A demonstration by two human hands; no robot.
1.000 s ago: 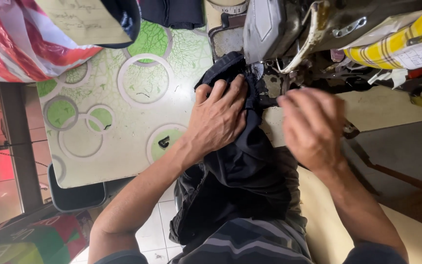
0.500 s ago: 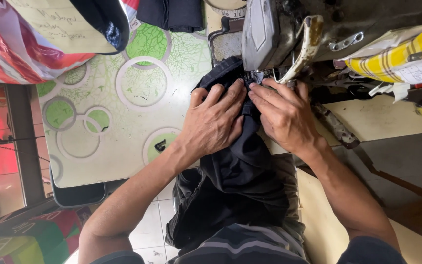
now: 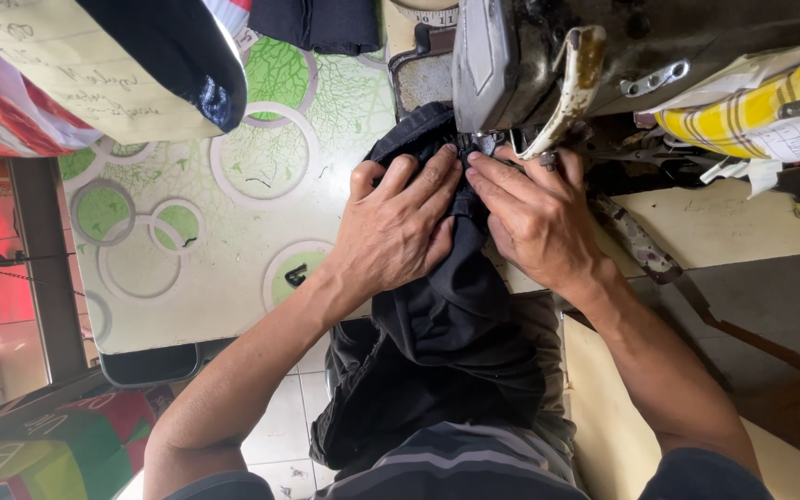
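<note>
Green-and-white patterned oilcloth covers the table, printed with rings and leafy discs, and a sewing machine stands at its far edge, grey and worn, with a cream-coloured lever arm hanging off its front. Below the table edge, pale floor tiles show between the person's forearms.

A dark, near-black piece of fabric runs from under the machine's head down over the table edge and bunches onto the person's lap. Both hands lie on it right by the needle area. The left hand is flat, fingers spread and pressed down on the cloth, fingertips reaching towards the machine. The right hand sits just beside it — fingers together and extended, tips pushing the cloth in under the machine's foot, its thumb side touching the fabric fold between the two hands. Neither hand pinches or lifts anything; both press.

At the upper left a red-and-white striped plastic bag rests on the table — what it holds cannot be told, as a sheet of pale handwritten paper and a dark garment lie over it. Another dark folded cloth sits at the top edge. To the right of the machine lies a yellow checked cloth bundle with a paper slip on it.
</note>
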